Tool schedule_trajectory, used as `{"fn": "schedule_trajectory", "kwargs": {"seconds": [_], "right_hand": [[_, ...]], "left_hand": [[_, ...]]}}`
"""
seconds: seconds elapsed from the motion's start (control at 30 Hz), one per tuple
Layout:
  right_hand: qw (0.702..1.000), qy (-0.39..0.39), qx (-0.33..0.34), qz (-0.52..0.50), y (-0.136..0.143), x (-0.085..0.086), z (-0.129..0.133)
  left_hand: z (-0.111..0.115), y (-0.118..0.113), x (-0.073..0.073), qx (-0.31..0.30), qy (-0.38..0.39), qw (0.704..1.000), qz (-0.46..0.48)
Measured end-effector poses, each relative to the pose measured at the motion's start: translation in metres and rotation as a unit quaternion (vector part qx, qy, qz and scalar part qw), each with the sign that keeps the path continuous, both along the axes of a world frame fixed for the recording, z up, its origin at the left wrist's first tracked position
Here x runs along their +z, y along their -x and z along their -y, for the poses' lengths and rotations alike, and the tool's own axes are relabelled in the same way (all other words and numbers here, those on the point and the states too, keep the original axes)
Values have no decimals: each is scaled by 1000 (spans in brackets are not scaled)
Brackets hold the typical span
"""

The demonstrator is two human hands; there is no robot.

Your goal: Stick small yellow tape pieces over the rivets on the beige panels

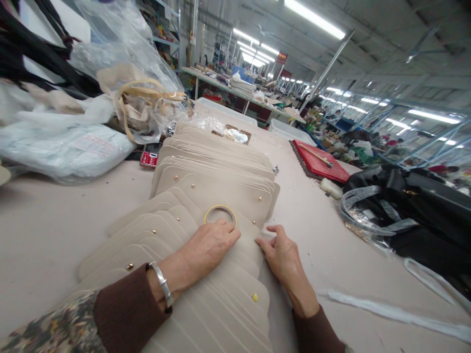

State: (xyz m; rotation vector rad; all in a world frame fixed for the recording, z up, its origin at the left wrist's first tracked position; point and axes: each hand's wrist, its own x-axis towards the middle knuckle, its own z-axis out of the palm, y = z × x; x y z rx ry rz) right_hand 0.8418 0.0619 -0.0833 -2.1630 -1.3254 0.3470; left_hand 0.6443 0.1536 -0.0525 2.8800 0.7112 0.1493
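Note:
Beige flat panels (221, 184) with small gold studs lie overlapped in a long fanned stack at the middle of the table. My left hand (211, 245), with a silver bangle at the wrist, rests over the panels, its fingers wrapped on the near edge of a yellow-rimmed tape roll (221, 208). To the right, my right hand (281, 252) is at the panels' right edge near a gold stud, its thumb and index finger apart. A small yellow piece (254, 297) sits on a nearer panel.
Plastic-wrapped bundles (62, 147) stand at the left. A red board (320, 162) lies at the back right, near black bags (415, 211) with clear plastic. White strips (390, 314) lie at the front right.

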Motion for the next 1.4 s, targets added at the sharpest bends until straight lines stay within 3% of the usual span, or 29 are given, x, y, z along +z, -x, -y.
{"fn": "schedule_trajectory", "kwargs": {"seconds": [0.17,0.5,0.63,0.87,1.0,1.1,1.27,1.4], "right_hand": [[995,7,18,-94,-5,-1,11],[999,4,8,34,11,1,-2],[999,31,23,24,14,10,-4],[981,104,118,-110,15,16,9],[986,-73,116,-98,18,13,9],[966,-192,165,-55,26,13,7],[934,-252,250,32,40,16,2],[934,-259,227,95,43,9,0]], "left_hand": [[-1,1,-3,-5,0,1000,12],[-3,-1,-3,-27,-27,999,-1],[-3,4,-8,-28,-35,998,55],[-3,8,-15,-63,31,978,195],[-2,7,-21,-64,42,965,251],[-1,6,-24,-56,33,968,241],[1,5,-23,-58,47,967,242],[3,6,-20,-53,80,971,217]]}}
